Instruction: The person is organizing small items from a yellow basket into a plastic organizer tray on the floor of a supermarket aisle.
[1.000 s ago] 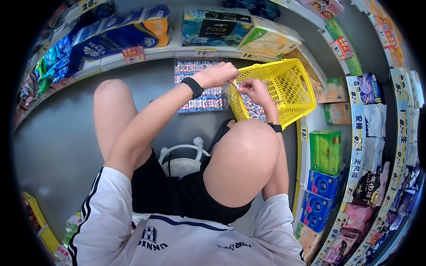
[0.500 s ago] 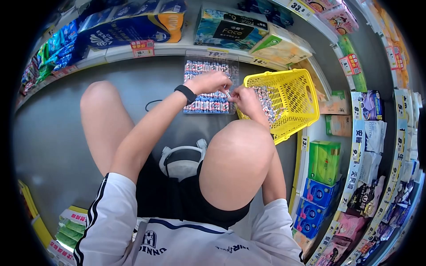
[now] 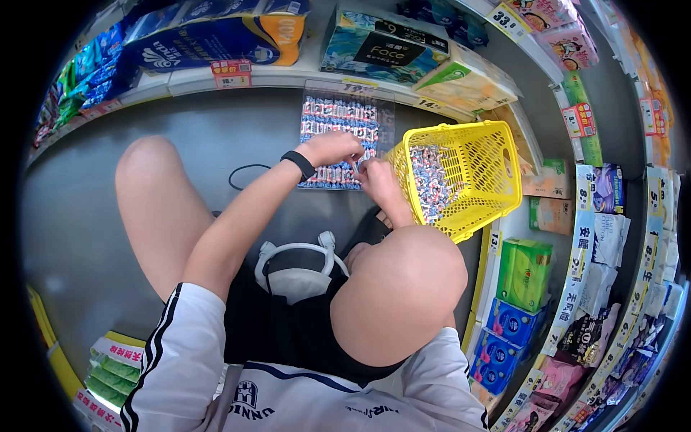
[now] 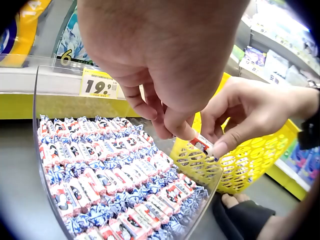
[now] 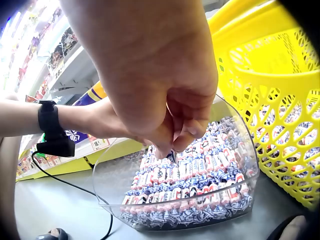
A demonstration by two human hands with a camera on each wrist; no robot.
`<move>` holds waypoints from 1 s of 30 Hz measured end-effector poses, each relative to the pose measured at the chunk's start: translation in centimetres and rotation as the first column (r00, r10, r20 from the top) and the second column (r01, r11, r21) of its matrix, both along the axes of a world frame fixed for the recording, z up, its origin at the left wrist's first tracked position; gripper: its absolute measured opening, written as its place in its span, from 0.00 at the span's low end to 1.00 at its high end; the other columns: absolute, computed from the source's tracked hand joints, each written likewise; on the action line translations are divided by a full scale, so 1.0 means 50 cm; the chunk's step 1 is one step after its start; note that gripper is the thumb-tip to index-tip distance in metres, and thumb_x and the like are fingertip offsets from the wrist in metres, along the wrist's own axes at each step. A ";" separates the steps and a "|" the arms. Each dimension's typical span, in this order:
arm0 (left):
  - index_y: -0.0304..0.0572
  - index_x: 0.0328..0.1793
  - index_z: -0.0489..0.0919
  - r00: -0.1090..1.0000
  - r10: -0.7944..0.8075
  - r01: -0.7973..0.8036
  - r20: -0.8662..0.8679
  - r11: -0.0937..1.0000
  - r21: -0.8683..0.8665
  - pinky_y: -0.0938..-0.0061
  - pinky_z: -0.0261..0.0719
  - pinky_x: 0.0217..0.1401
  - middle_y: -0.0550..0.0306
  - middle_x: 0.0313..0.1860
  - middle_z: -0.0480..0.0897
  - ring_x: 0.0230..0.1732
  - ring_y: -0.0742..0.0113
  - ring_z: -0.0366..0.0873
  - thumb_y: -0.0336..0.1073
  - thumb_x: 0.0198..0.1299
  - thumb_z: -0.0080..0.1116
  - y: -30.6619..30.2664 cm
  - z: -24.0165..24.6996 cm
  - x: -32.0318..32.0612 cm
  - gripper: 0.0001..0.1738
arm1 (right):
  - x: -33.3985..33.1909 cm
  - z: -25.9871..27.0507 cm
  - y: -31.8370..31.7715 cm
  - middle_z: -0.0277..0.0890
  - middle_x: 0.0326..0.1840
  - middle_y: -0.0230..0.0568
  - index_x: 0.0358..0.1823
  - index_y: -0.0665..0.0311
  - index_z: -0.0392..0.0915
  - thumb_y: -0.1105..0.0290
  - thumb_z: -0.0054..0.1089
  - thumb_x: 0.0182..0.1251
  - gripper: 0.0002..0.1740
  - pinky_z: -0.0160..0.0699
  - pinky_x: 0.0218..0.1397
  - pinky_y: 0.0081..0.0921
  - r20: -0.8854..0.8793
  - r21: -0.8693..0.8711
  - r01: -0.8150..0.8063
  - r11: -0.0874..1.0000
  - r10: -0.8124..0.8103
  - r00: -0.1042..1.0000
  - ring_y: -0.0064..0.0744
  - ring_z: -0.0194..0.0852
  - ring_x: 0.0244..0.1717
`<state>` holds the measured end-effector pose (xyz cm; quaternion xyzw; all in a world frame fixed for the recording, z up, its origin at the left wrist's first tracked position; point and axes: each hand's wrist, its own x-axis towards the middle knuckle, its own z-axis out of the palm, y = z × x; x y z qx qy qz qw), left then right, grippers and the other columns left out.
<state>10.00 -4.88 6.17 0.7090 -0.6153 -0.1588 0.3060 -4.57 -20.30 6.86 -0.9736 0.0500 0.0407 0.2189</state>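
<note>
My left hand (image 3: 331, 149) and right hand (image 3: 383, 186) meet over the right part of a clear plastic box (image 4: 36, 107). Between them is one wrapped candy (image 4: 201, 144), its two ends pinched by the fingers of either hand. Rows of similar wrapped candies (image 4: 100, 175) fill the box, laid side by side in red, white and blue wrappers. Just right of the box stands a yellow basket (image 3: 497, 209), with a loose heap of candies (image 3: 430, 183) inside. The left fingertips are partly hidden behind the hand in the left wrist view.
Shelves of tissue packs (image 3: 381, 43) run along the back, with more packs (image 3: 525, 273) on the right. My bent knees (image 3: 399, 288) flank the space below the hands. A white stool-like frame (image 3: 299, 252) sits between them, and a black cable (image 3: 241, 173) lies on the floor.
Both hands have moved left from the basket's edge to above the clear box, the candy staying between them. The head view has shifted, and the basket's inside shows more fully.
</note>
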 end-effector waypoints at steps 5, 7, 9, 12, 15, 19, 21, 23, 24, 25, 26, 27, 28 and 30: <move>0.38 0.40 0.82 1.000 -0.026 0.026 0.012 0.998 0.051 0.55 0.83 0.46 0.50 0.38 0.86 0.44 0.47 0.86 0.25 0.57 0.64 -0.013 -0.039 -0.008 0.06 | -0.010 -0.046 -0.015 0.86 0.40 0.59 0.38 0.70 0.86 0.73 0.75 0.58 0.09 0.83 0.52 0.47 -0.025 0.047 -0.009 0.999 0.010 1.000 0.58 0.86 0.44; 0.39 0.41 0.83 0.993 -0.045 0.045 0.111 0.999 -0.001 0.55 0.83 0.45 0.50 0.39 0.86 0.44 0.47 0.86 0.27 0.57 0.65 -0.014 -0.069 -0.011 0.06 | -0.014 -0.062 -0.017 0.86 0.41 0.59 0.39 0.70 0.86 0.74 0.74 0.59 0.09 0.84 0.52 0.46 -0.060 0.069 0.018 0.997 -0.013 0.998 0.59 0.86 0.45; 0.40 0.40 0.83 0.993 -0.035 0.038 0.115 0.999 -0.019 0.54 0.83 0.44 0.50 0.38 0.85 0.44 0.48 0.86 0.29 0.57 0.66 -0.020 -0.085 -0.020 0.06 | -0.020 -0.070 -0.017 0.86 0.41 0.58 0.39 0.70 0.86 0.73 0.74 0.59 0.09 0.84 0.52 0.47 -0.088 0.052 0.043 0.998 -0.038 0.995 0.58 0.86 0.45; 0.41 0.41 0.83 0.982 -0.014 0.016 0.186 1.000 -0.011 0.54 0.84 0.44 0.51 0.39 0.83 0.45 0.48 0.86 0.30 0.59 0.64 -0.027 -0.088 -0.035 0.05 | -0.024 -0.082 -0.010 0.86 0.43 0.58 0.38 0.69 0.87 0.72 0.75 0.59 0.09 0.84 0.52 0.47 -0.138 -0.014 0.080 0.997 -0.081 0.987 0.59 0.87 0.45; 0.42 0.44 0.82 0.964 0.034 -0.038 0.265 0.999 0.010 0.55 0.85 0.47 0.51 0.42 0.82 0.47 0.49 0.85 0.30 0.59 0.62 -0.035 -0.119 -0.053 0.08 | -0.028 -0.090 -0.002 0.86 0.44 0.58 0.37 0.68 0.87 0.68 0.74 0.60 0.10 0.85 0.51 0.49 -0.192 -0.099 0.109 0.989 -0.127 0.973 0.59 0.87 0.45; 0.43 0.46 0.83 0.965 0.027 -0.038 0.260 0.998 0.040 0.58 0.84 0.53 0.53 0.44 0.81 0.52 0.52 0.83 0.32 0.61 0.59 -0.049 -0.138 -0.060 0.09 | -0.020 -0.101 0.013 0.87 0.42 0.59 0.34 0.67 0.88 0.64 0.74 0.60 0.12 0.87 0.50 0.51 -0.210 -0.163 0.195 0.967 -0.227 0.951 0.60 0.88 0.44; 0.44 0.46 0.83 0.971 0.037 -0.047 0.237 0.998 0.038 0.59 0.83 0.53 0.54 0.44 0.81 0.53 0.53 0.83 0.34 0.61 0.59 -0.056 -0.137 -0.056 0.08 | -0.018 -0.101 0.011 0.87 0.41 0.59 0.35 0.67 0.88 0.64 0.74 0.59 0.12 0.87 0.50 0.52 -0.218 -0.158 0.208 0.965 -0.239 0.946 0.60 0.88 0.44; 0.45 0.45 0.83 0.978 0.033 -0.045 0.208 0.997 0.055 0.59 0.82 0.53 0.55 0.45 0.81 0.54 0.54 0.83 0.35 0.62 0.59 -0.060 -0.131 -0.050 0.08 | -0.015 -0.094 0.015 0.87 0.40 0.59 0.35 0.66 0.88 0.63 0.74 0.59 0.12 0.87 0.49 0.52 -0.228 -0.152 0.219 0.964 -0.249 0.941 0.60 0.88 0.43; 0.46 0.44 0.84 0.976 0.038 -0.052 0.214 0.997 0.057 0.59 0.82 0.54 0.55 0.46 0.81 0.54 0.54 0.82 0.34 0.61 0.59 -0.062 -0.137 -0.051 0.07 | -0.012 -0.095 0.016 0.87 0.40 0.59 0.35 0.66 0.88 0.63 0.74 0.59 0.12 0.87 0.49 0.52 -0.242 -0.156 0.222 0.962 -0.255 0.936 0.59 0.88 0.43; 0.46 0.44 0.84 0.976 0.038 -0.051 0.214 0.997 0.058 0.59 0.82 0.54 0.55 0.46 0.81 0.54 0.54 0.82 0.34 0.61 0.59 -0.063 -0.142 -0.051 0.07 | -0.007 -0.095 0.017 0.87 0.40 0.59 0.36 0.66 0.88 0.62 0.74 0.59 0.13 0.87 0.49 0.52 -0.254 -0.161 0.223 0.962 -0.258 0.932 0.59 0.88 0.43; 0.46 0.44 0.84 0.974 0.056 -0.064 0.220 0.997 0.031 0.59 0.82 0.53 0.54 0.46 0.81 0.54 0.54 0.83 0.34 0.61 0.60 -0.063 -0.147 -0.053 0.08 | -0.004 -0.095 0.019 0.87 0.40 0.59 0.36 0.66 0.88 0.62 0.74 0.59 0.13 0.87 0.49 0.52 -0.255 -0.160 0.223 0.962 -0.258 0.932 0.59 0.88 0.43; 0.46 0.44 0.85 0.971 0.073 -0.076 0.226 0.997 0.003 0.59 0.82 0.52 0.54 0.46 0.81 0.54 0.54 0.83 0.34 0.60 0.60 -0.063 -0.153 -0.053 0.08 | 0.000 -0.097 0.020 0.87 0.41 0.58 0.38 0.65 0.88 0.62 0.74 0.59 0.13 0.87 0.49 0.52 -0.271 -0.173 0.233 0.957 -0.273 0.923 0.59 0.88 0.44; 0.46 0.44 0.85 0.972 0.073 -0.076 0.225 0.997 0.004 0.59 0.82 0.52 0.54 0.46 0.81 0.54 0.54 0.83 0.34 0.60 0.60 -0.065 -0.159 -0.053 0.08 | 0.002 -0.100 0.021 0.88 0.41 0.58 0.40 0.64 0.88 0.62 0.74 0.60 0.13 0.87 0.50 0.52 -0.287 -0.187 0.242 0.952 -0.288 0.913 0.59 0.88 0.45; 0.47 0.44 0.85 0.974 0.073 -0.078 0.213 0.997 0.017 0.58 0.83 0.51 0.53 0.47 0.81 0.53 0.53 0.83 0.34 0.60 0.61 -0.067 -0.168 -0.053 0.08 | 0.010 -0.106 0.023 0.88 0.43 0.57 0.42 0.64 0.88 0.63 0.74 0.60 0.14 0.88 0.51 0.50 -0.320 -0.180 0.249 0.952 -0.296 0.900 0.58 0.89 0.47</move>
